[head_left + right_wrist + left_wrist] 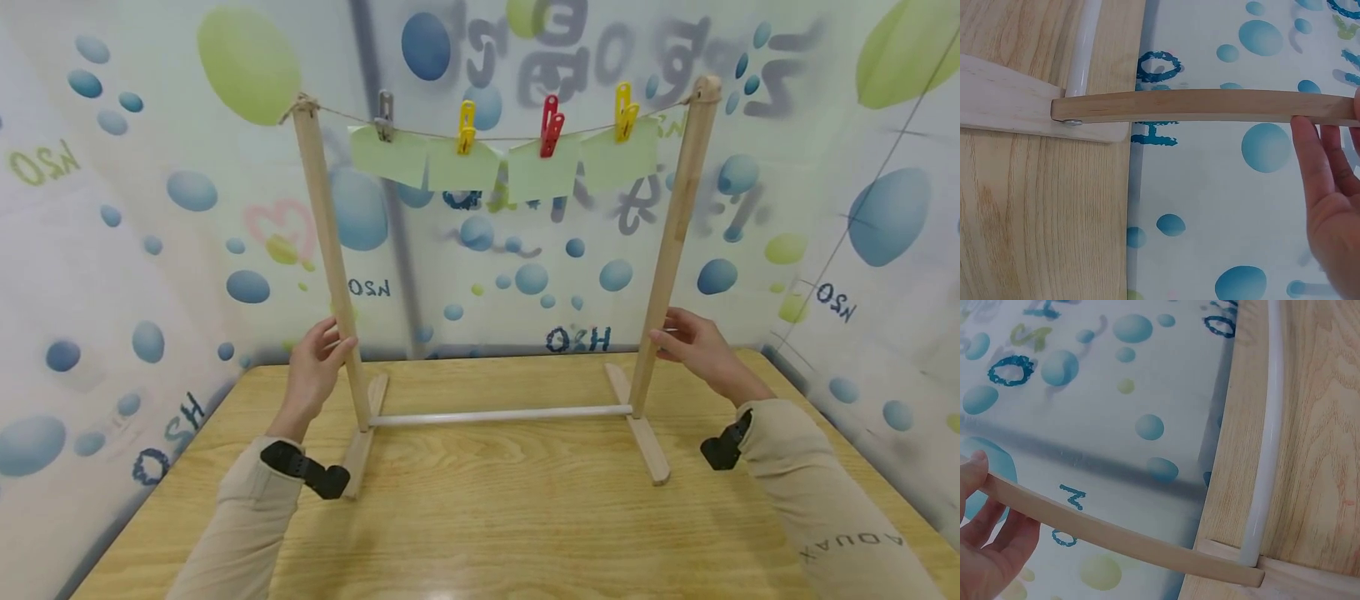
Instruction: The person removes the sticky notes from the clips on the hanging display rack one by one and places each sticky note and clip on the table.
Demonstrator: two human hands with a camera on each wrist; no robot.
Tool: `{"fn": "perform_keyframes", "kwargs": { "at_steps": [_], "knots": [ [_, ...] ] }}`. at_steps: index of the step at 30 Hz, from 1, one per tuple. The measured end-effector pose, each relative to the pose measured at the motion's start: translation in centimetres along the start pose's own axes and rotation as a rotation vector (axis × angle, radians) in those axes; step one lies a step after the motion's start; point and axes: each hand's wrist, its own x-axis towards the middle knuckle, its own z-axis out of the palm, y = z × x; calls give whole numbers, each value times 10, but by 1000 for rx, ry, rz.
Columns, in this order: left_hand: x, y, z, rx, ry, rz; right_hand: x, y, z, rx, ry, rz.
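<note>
A wooden frame stands on the table, with a left post (327, 225), a right post (681, 217) and a white rod (495, 415) joining them low down. My left hand (311, 371) holds the left post in its lower half, thumb on one side and fingers on the other in the left wrist view. On the right post, my right hand (697, 346) grips at about the same height; its thumb is mostly cut off in the right wrist view. Between the post tops runs a thin string (341, 111), where grey, yellow and red clothespins (551, 129) hold several pale green paper sheets (390, 158).
Flat wooden feet, left (363, 454) and right (647, 442), bear the posts on the wood-grain table (480, 517). A white wall covering (465, 275) with blue and green bubbles closes in behind and at both sides.
</note>
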Motion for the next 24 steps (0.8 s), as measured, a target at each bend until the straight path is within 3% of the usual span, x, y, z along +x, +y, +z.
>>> {"fn": "perform_keyframes", "kwargs": {
  "at_steps": [24],
  "knots": [
    [-4,-1,-5,54,-13,50,-5,-1,0,-5,12,-9]
  ]
}}
